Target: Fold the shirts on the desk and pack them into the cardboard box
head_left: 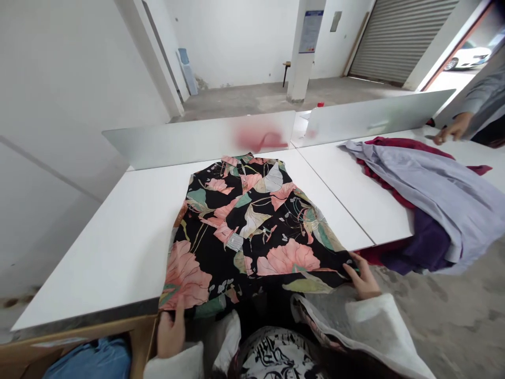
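Observation:
A black garment with pink and green flowers (pixel 252 221) lies spread flat on the white table (pixel 118 237), its hem hanging over the near edge. My left hand (pixel 170 331) pinches the hem's lower left corner at the table's front edge. At the lower right corner of the hem my right hand (pixel 363 280) grips the fabric with its fingers curled over it. Both sleeves are white.
A pile of lilac, dark red and purple clothes (pixel 430 200) covers the adjoining table on the right. Another person's hand (pixel 450 131) rests at the far right. Frosted divider panels (pixel 197 139) stand along the tables' back edge. A box with blue cloth (pixel 90 360) sits below left.

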The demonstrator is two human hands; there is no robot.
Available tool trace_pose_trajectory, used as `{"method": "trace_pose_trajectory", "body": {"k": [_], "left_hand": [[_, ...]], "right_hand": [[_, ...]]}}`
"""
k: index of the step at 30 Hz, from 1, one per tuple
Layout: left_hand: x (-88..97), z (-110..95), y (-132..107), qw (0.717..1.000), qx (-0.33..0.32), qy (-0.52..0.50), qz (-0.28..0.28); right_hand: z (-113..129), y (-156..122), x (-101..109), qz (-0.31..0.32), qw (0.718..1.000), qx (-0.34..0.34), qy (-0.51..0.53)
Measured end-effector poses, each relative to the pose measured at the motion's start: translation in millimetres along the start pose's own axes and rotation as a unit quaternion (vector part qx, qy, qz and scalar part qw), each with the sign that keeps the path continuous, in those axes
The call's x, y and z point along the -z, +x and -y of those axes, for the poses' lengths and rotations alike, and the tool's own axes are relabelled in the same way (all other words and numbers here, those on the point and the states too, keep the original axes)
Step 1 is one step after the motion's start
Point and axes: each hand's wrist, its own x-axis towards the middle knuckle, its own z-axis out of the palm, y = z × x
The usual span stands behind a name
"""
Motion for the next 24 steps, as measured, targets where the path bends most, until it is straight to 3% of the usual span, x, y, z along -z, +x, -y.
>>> {"method": "trace_pose_trajectory", "body": {"k": [2, 4, 8, 12, 15, 18, 21, 24], "left_hand": [[12.7, 4.9, 4.3, 0.997, 0.063, -0.033, -0.033], [28.5, 8.5, 12.6, 0.993, 0.099, -0.063, -0.017], [50.7, 16.9, 29.8, 0.997, 0.006, -0.034, 0.066], [48.7, 28.6, 30.9, 0.989, -0.035, -0.009, 0.144], [42.5, 35.7, 24.2, 0.980, -0.068, 0.007, 0.189], [43.7, 41.9, 21.5, 0.973, -0.115, 0.070, 0.189], [52.3, 48.2, 27.0, 0.963, -0.164, 0.149, 0.156], [58.5, 51.8, 34.6, 0.945, -0.233, 0.179, 0.143]], "right_hand": [[6.1, 6.8, 11.9, 0.001, 1.000, 0.022, 0.000], [12.4, 11.8, 20.6, 0.071, 0.997, -0.001, 0.019], [25.3, 20.9, 31.7, 0.172, 0.981, -0.060, 0.067], [34.8, 28.2, 40.5, 0.213, 0.976, -0.052, 0.010], [31.0, 28.3, 44.5, 0.235, 0.971, 0.007, -0.041], [14.4, 28.2, 46.7, 0.263, 0.953, 0.108, -0.109], [-4.9, 33.2, 49.6, 0.208, 0.925, 0.222, -0.226], [-12.9, 40.8, 53.5, 0.160, 0.885, 0.293, -0.324]]}}
